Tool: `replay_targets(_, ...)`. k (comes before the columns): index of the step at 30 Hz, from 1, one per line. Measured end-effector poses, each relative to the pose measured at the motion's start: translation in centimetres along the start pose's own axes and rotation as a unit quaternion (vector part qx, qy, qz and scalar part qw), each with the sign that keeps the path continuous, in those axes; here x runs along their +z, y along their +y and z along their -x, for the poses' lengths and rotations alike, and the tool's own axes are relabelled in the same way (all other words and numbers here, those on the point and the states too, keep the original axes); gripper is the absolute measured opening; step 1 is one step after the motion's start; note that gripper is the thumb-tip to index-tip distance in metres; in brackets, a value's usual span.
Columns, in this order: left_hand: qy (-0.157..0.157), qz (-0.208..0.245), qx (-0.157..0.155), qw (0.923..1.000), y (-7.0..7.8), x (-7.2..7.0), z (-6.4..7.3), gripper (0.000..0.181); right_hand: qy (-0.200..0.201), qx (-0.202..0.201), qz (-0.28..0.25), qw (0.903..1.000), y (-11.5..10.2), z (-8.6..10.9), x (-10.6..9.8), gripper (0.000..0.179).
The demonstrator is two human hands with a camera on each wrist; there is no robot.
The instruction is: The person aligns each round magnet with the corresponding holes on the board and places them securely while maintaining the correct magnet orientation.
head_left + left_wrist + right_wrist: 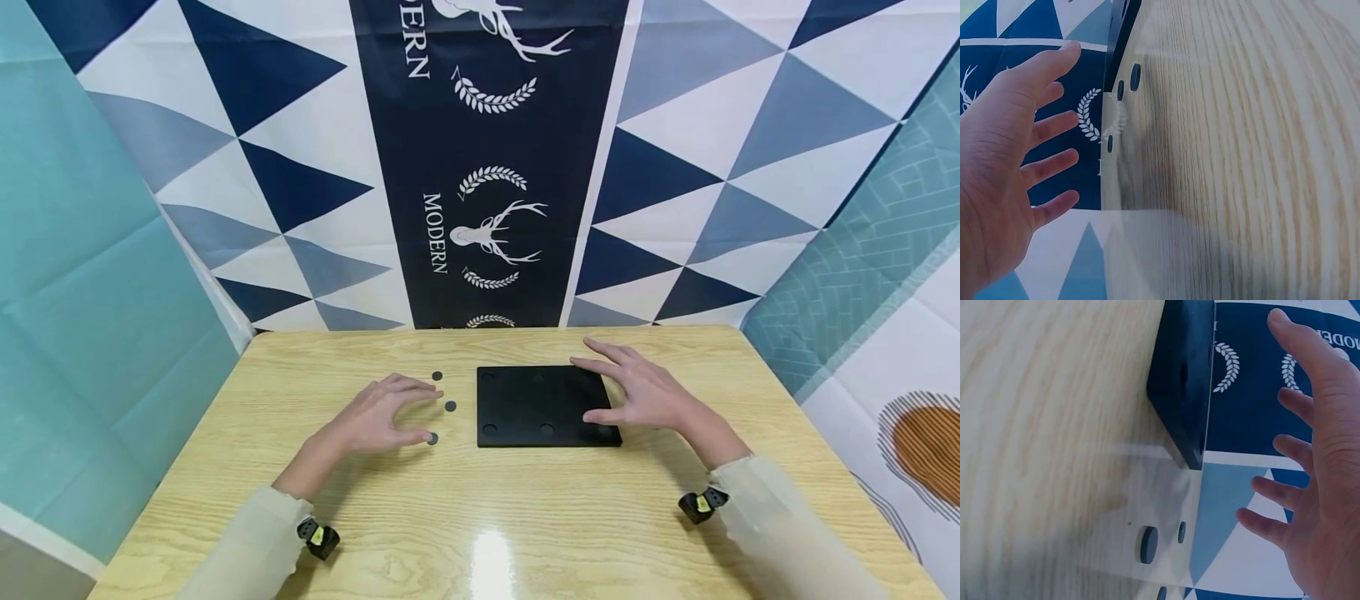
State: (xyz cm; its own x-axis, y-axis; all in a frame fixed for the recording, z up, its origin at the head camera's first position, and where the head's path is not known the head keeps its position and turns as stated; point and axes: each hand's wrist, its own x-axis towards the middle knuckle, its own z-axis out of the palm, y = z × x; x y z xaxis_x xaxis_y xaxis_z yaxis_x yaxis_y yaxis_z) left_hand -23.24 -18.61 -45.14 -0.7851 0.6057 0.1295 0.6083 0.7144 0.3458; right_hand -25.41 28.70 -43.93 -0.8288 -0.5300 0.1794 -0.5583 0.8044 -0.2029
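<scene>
A flat black rectangular board (536,404) with shallow round recesses lies on the wooden table. My left hand (384,415) hovers left of it, fingers spread and thumb apart, holding nothing. Three small dark discs lie between that hand and the board: a far disc (437,376), a middle disc (451,406) and a near disc (432,438) beside the thumb tip. My right hand (648,393), also spread and holding nothing, overlaps the board's right edge in the head view. The right wrist view has three more discs, including a large-looking disc (1149,544), mostly hidden by this hand in the head view.
The light wood table (420,508) ends at a patterned fabric backdrop (487,167) behind the board. Teal fabric (97,275) hangs on the left side. Each wrist carries a small black camera, such as the left camera (319,540).
</scene>
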Motion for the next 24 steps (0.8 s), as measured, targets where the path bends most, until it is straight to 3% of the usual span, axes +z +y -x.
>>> replay_targets(8,-0.011,-0.009,0.006,0.9999,-0.01,0.21,-0.04,0.059,-0.011,-0.009,0.006,0.9999,0.06,0.06,0.26,0.088)
replay_targets(24,-0.036,0.003,0.009,0.9993,-0.06,0.76,-0.48,0.057,-0.064,0.009,0.01,0.9979,0.16,-0.23,0.85,0.084)
